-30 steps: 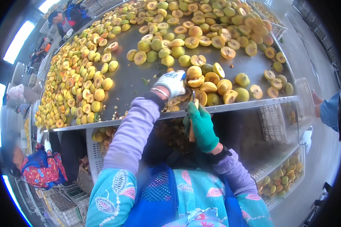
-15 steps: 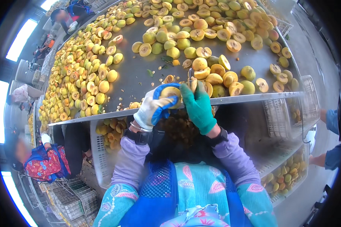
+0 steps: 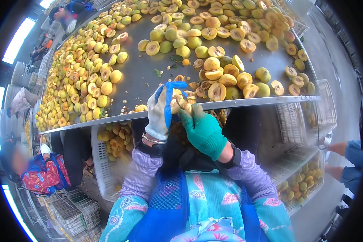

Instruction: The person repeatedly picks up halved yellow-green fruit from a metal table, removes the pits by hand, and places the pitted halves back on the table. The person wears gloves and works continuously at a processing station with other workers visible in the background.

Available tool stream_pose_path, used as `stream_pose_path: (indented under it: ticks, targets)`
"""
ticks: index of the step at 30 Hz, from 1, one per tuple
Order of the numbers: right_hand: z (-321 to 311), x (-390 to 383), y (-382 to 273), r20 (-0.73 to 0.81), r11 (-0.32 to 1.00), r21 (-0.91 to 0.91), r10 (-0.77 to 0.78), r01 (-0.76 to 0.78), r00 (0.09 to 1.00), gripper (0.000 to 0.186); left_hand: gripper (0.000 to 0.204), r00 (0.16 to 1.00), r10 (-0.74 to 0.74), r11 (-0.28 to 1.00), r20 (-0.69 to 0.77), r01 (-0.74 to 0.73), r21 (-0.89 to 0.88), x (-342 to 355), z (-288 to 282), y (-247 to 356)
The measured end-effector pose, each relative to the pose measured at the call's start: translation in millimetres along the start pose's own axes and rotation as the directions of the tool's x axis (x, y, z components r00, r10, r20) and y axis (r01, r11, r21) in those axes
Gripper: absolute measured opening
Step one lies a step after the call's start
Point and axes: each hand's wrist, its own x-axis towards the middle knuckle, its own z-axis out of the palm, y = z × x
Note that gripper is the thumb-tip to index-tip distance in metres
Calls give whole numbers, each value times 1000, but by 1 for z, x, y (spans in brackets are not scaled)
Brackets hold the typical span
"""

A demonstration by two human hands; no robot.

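My left hand (image 3: 161, 111), in a white glove with blue palm, grips a yellow cut fruit (image 3: 176, 97) just over the front rim (image 3: 254, 101) of the metal table. My right hand (image 3: 201, 133), in a green glove, is closed on a small hand tool (image 3: 186, 105), its tip against that fruit; the tool is mostly hidden by fingers and fruit. Beyond my hands, halved fruit with brown centres (image 3: 217, 91), small bits and leaves lie on the steel top.
A large spread of yellow fruit (image 3: 80, 88) covers the table's left. White crates of fruit (image 3: 103, 161) (image 3: 294, 125) stand below the table. A co-worker in red floral clothing (image 3: 42, 177) sits at left; another (image 3: 72, 16) works at the far left. Someone's arms (image 3: 339, 149) show at right.
My left hand left the table top holding a fruit and is now at the front edge. My right hand has turned and moved left, bringing the tool against the fruit.
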Motion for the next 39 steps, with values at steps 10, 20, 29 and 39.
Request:
stream_pose_path:
  ticks: [10, 20, 29, 39]
  targets:
    - [-1, 2, -10, 117, 966, 256, -6, -24, 993, 37, 26, 1000, 14, 1000, 7, -14, -16, -6, 0, -17]
    - [15, -1, -11, 294, 701, 571, 312, -427, 904, 30, 28, 970, -243, 887, 32, 235, -397, -3, 12, 7]
    - [39, 2, 3, 261, 620, 727, 146, -294, 954, 46, 39, 733, -529, 366, 427, 652, -664, 18, 8, -1]
    - [15, 8, -7, 435, 152, 875, 168, -459, 885, 56, 45, 817, -367, 436, 445, 573, -694, 54, 21, 17]
